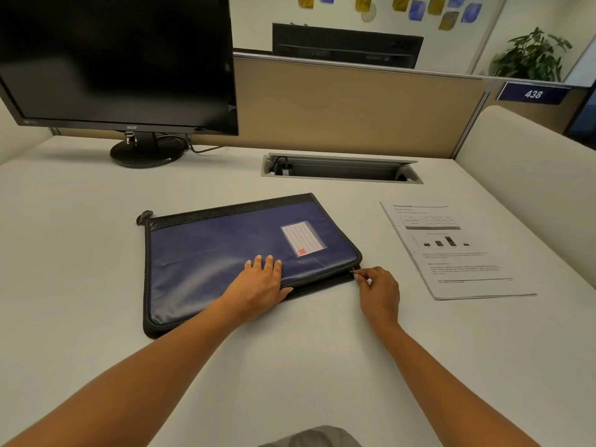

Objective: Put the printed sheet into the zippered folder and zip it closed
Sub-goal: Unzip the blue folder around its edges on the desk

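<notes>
blue zippered folder (225,253): left hand (261,282) flat on it; right hand (379,290) pinching zipper pull (353,272); printed sheet (451,250) lying right.

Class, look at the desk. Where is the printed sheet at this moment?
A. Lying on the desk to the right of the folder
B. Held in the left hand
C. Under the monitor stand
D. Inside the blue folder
A. The printed sheet lies flat on the desk, apart from the blue folder, while both hands are at the folder.
</notes>
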Tool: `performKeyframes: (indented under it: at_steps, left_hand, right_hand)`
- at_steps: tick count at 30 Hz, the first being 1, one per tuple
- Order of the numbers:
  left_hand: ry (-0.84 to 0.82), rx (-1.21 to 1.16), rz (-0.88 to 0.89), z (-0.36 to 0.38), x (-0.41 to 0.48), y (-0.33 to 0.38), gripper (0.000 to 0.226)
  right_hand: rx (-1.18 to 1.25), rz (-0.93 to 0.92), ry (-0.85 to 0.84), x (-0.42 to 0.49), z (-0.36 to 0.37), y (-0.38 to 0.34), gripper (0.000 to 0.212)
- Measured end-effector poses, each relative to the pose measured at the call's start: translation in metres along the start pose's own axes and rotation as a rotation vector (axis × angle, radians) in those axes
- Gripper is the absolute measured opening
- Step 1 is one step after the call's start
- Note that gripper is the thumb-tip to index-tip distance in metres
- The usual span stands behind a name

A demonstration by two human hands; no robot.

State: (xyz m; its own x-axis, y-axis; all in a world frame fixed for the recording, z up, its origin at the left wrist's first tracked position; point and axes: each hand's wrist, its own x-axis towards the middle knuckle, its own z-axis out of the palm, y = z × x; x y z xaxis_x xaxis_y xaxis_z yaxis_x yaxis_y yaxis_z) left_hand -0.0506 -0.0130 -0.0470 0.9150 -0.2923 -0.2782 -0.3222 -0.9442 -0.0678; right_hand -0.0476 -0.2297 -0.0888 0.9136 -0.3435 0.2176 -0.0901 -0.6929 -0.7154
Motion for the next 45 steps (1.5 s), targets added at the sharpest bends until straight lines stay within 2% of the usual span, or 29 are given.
performKeyframes:
  at_steps: [19,26,33,39,45]
  left_hand:
    - [0.018,-0.004,-0.002,0.002,-0.001,0.000,0.069]
    - [-0.033,-0.009,-0.009,0.000,0.003,0.002,0.067]
    - [-0.022,-0.009,0.002,-0.003,0.002,0.004,0.066]
    - [-0.027,-0.027,-0.005,-0.003,0.001,0.004,0.065]
    - [0.054,-0.085,-0.010,0.002,0.000,0.002,0.067]
  right_hand:
    - [-0.054,0.043,0.024,0.006,-0.005,-0.001,0.016]
    - [-0.069,0.000,0.041,-0.004,0.001,-0.007,0.015]
    - [-0.031,-0.150,-0.058,-0.029,0.020,-0.024,0.013]
    - [0.008,-0.310,-0.206,-0.046,0.033,-0.040,0.015]
    - [-0.018,-0.288,-0.261,-0.045,0.032,-0.041,0.019]
